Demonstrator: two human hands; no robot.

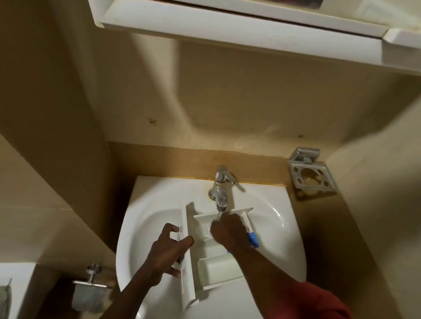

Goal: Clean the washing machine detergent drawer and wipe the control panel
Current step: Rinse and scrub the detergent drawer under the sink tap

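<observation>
Drawer (218,262) in sink (286,229), mid-scrub: left hand (167,252) clamps its edge, right hand (228,231) fisted on toothbrush (250,233) (panel wipe outstanding)

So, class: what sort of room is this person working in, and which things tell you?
Most likely a small bathroom: a white washbasin with a chrome tap, a wall-mounted toothbrush holder, and a mirrored cabinet overhead.

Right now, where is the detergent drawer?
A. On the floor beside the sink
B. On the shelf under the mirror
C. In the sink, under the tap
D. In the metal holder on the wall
C: the drawer lies in the sink with its far end under the tap, the left hand gripping its side and the right hand inside it.
</observation>
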